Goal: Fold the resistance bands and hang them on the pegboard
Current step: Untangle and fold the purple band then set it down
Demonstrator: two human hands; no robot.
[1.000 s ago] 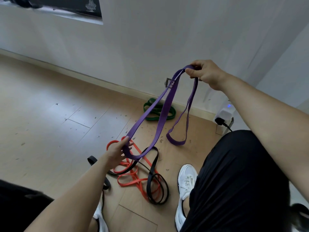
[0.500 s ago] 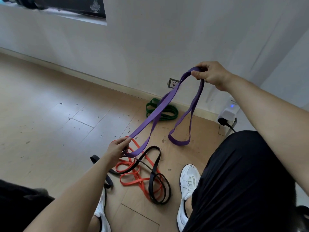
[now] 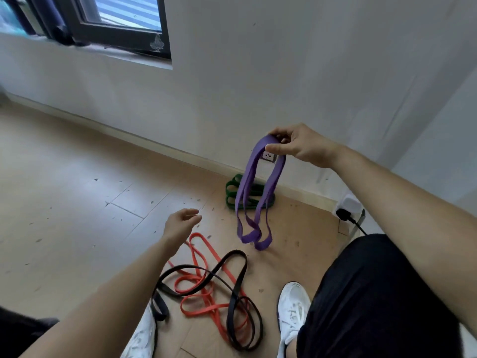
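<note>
My right hand pinches the top of a purple resistance band, which hangs doubled in two loops above the floor. My left hand hovers lower left of it, fingers loosely curled, holding nothing. On the wooden floor below lie an orange band and a black band, tangled together. A green band lies folded against the wall behind the purple one. No pegboard is in view.
A white wall with a socket stands just behind the bands. A white adapter with a black plug sits at the right. My white shoes and black trousers fill the lower right. A window is at upper left.
My left hand has let go of the purple band's lower end. The band has swung right and now hangs in two loops from my right hand. The camera has tilted up.
</note>
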